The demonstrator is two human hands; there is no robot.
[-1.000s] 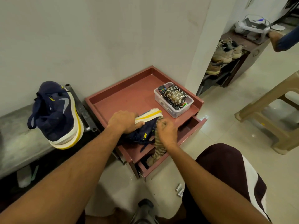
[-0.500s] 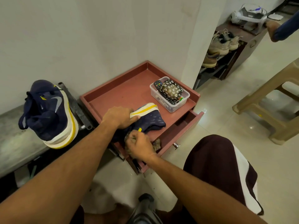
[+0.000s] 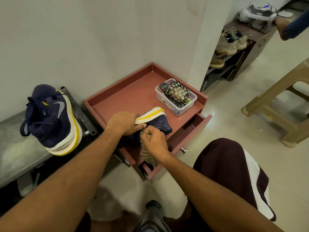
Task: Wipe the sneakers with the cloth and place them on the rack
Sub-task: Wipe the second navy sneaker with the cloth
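Observation:
A navy sneaker (image 3: 160, 123) with a white and yellow sole lies on its side on the reddish-brown table top (image 3: 130, 97). My left hand (image 3: 123, 122) grips it by the sole edge. My right hand (image 3: 154, 139) holds a striped brown cloth (image 3: 148, 156) pressed against the sneaker's near side; the cloth's tail hangs over the table's front edge. The matching navy sneaker (image 3: 50, 118) rests tilted on the grey rack (image 3: 13, 148) at the left, sole toward the table.
A clear plastic box (image 3: 175, 97) with a remote and a flowered pouch sits on the table's right. The table's drawer (image 3: 192, 129) stands partly open. A shoe shelf (image 3: 234, 47) with beige shoes, another person's arm (image 3: 291, 27) and a plastic stool (image 3: 282, 104) are at the right.
My right hand with the cloth slid from the sneaker's toe end toward its near side, then up against it. My left hand kept its hold on the sole.

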